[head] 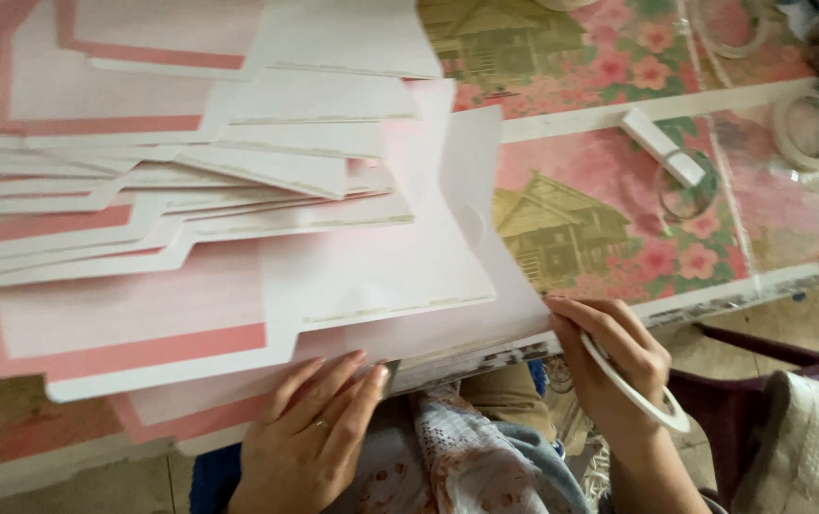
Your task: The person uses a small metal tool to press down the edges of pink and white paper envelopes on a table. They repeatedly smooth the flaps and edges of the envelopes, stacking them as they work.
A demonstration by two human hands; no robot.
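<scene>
A spread stack of white and pink cardboard sheets [238,219] covers the left and middle of the table. My left hand [309,428] lies flat with fingers together on the near edge of the lowest sheet. My right hand [614,366] pinches the right corner of that sheet [514,319], and a white tape ring [652,405] hangs around this hand near the wrist.
The table carries a flowered pink cloth under clear plastic [609,209]. On it lie a white block [661,145], a clear tape roll [685,186] and more tape rolls [809,128] at the right. A dark chair with a cloth [790,428] stands at the lower right.
</scene>
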